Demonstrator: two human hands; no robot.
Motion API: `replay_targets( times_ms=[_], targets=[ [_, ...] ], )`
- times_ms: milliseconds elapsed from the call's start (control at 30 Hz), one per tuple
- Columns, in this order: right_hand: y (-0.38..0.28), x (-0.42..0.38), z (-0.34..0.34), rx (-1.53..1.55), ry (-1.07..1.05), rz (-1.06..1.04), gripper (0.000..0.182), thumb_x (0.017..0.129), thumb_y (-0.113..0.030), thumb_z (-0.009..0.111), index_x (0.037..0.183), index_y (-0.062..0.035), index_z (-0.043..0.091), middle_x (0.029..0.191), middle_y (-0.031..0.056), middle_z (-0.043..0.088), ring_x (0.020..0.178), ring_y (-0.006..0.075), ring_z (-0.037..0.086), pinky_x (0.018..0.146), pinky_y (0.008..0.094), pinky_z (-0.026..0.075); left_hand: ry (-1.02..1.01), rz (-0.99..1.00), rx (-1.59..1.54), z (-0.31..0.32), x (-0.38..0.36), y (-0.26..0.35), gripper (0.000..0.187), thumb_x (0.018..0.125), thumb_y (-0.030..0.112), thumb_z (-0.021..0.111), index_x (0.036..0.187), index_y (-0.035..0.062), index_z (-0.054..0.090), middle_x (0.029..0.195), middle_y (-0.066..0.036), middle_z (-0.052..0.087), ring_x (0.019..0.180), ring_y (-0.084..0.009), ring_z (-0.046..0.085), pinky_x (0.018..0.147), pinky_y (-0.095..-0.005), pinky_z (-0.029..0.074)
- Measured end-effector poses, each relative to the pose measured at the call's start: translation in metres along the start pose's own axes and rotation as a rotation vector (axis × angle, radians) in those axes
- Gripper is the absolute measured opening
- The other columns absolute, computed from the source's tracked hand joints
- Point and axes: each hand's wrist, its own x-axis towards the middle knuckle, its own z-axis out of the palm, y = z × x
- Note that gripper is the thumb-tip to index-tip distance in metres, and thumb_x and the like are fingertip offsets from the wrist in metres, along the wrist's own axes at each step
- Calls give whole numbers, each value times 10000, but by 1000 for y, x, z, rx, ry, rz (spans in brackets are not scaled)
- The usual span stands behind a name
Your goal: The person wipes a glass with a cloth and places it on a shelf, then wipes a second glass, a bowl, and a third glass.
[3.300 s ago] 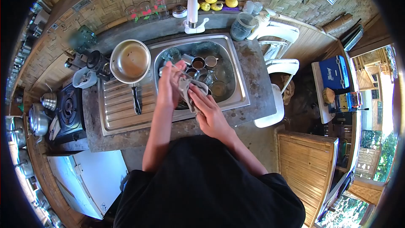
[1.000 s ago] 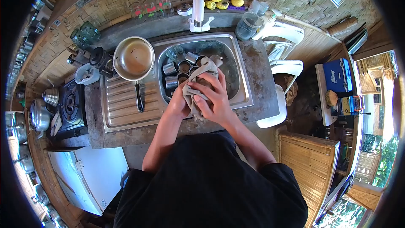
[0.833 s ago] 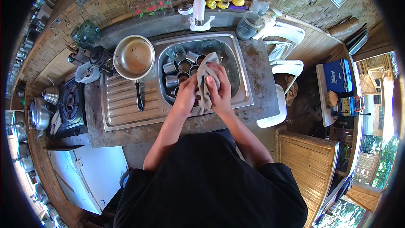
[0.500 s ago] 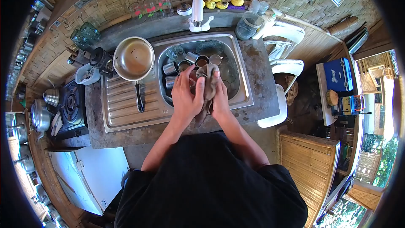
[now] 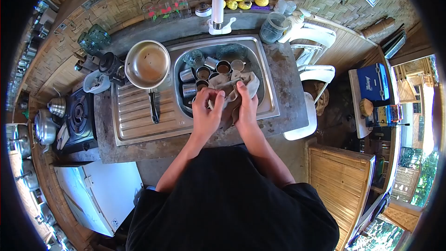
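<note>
A grey-beige cloth (image 5: 251, 83) is spread between my two hands over the near part of the sink basin (image 5: 270, 97), its darker end hanging down between my wrists. My left hand (image 5: 207, 111) has its fingers curled on the cloth's left edge. On the right side my right hand (image 5: 246, 106) grips it, thumb on top. Beneath and beyond lie several metal cups, among them a brown-stained cup (image 5: 223, 67) and a cup on its side (image 5: 186, 75). A clear glass (image 5: 193, 58) stands at the basin's back left. The cloth hides some of the cups.
A steel frying pan (image 5: 147, 64) rests on the ribbed drainboard (image 5: 134, 107) at left. The white faucet (image 5: 217, 11) rises behind the sink. A lidded container (image 5: 274, 28) stands at the back right corner, with yellow fruits (image 5: 261, 1) on the ledge. White chairs (image 5: 316, 72) are to the right.
The cloth was bunched upright between my close-pressed hands; now it is opened out wider and paler. My hands have drawn apart and slightly lower, uncovering more cups.
</note>
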Motion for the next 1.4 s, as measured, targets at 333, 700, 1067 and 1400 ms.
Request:
replay_targets(
  times_ms=[333, 700, 1067, 1400],
  targets=[
    [-30, 9, -7, -1042, -336, -898, 364, 837, -157, 809, 1158, -65, 664, 1106, 125, 650, 898, 270, 682, 774, 360, 536, -182, 111, 18, -15, 8, -3, 56, 934, 33, 669, 947, -21, 669, 846, -102, 653, 759, -230, 615, 699, -337, 489],
    [-55, 9, 11, -1391, -468, -776, 425, 1039, -410, 458, 1143, -92, 720, 1069, 126, 706, 865, 383, 625, 776, 466, 507, -255, 472, 277, -9, 9, 17, 167, 788, -104, 688, 933, -24, 668, 936, -145, 653, 851, -338, 630, 730, -398, 517],
    [-46, -9, 28, -1492, -446, -1244, 311, 1001, -247, 533, 1229, -128, 707, 1087, 129, 713, 880, 410, 635, 825, 467, 501, -165, 208, 84, -17, 17, 1, 132, 827, -103, 631, 935, -28, 617, 875, -166, 640, 797, -385, 611, 709, -416, 494],
    [-37, 46, -27, -493, -437, 497, 502, 1089, -455, 409, 1228, -35, 647, 1018, 141, 710, 918, 176, 670, 860, 323, 517, -288, 503, 99, -20, 12, 23, 50, 879, -29, 694, 924, -30, 672, 952, -123, 685, 837, -279, 650, 751, -349, 506]
  ],
)
